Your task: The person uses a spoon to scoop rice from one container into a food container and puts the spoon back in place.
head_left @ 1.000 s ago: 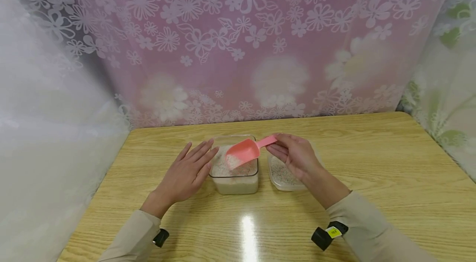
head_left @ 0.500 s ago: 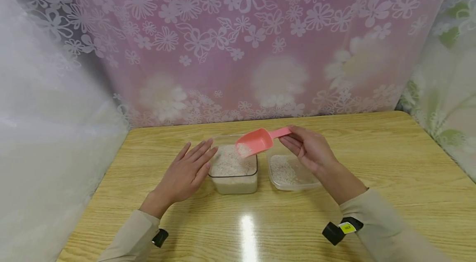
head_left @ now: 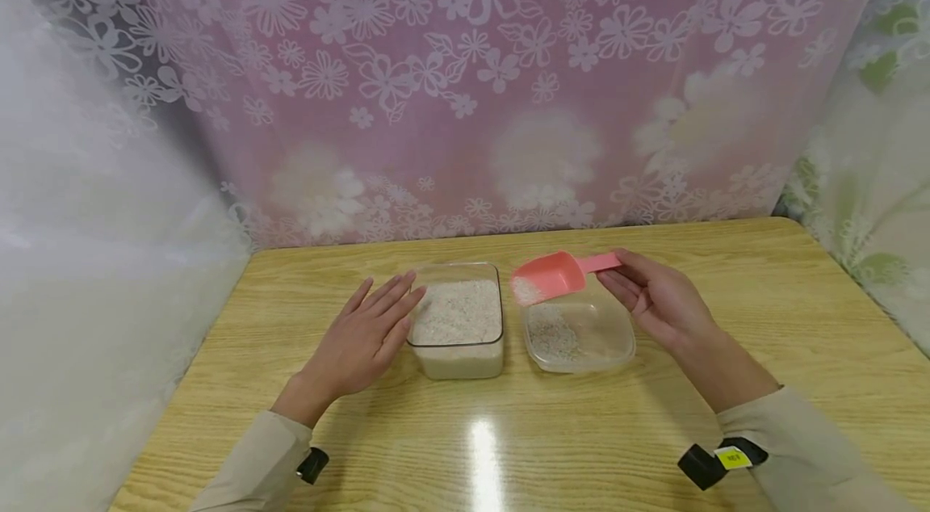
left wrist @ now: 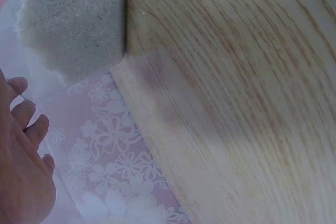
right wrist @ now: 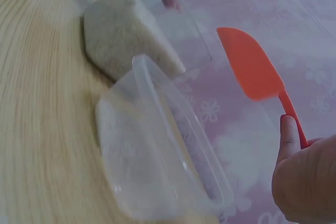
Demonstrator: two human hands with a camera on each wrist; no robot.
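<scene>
My right hand [head_left: 661, 298] pinches the handle of a pink scoop [head_left: 555, 274], which carries a little rice [head_left: 525, 291] at its front lip. The scoop hangs over the back left of a shallow clear plastic tub [head_left: 606, 338]; some rice lies in the tub's left part. To the left stands a taller clear container [head_left: 456, 361], well filled with rice [head_left: 458, 310]. My left hand [head_left: 363, 338] lies with fingers straight at that container's left rim. In the right wrist view the scoop [right wrist: 251, 66] shows from its outer side, above the tub [right wrist: 152, 150].
Both containers stand side by side on a wood-grain table [head_left: 407, 447]. A pink flowered curtain [head_left: 465, 108] hangs behind the table's back edge. Pale sheets hang at the left [head_left: 109, 270] and right [head_left: 865, 197] sides.
My right hand has carried the scoop with its rice rightward, from over the taller container to over the shallow tub. The left hand has stayed at the rim.
</scene>
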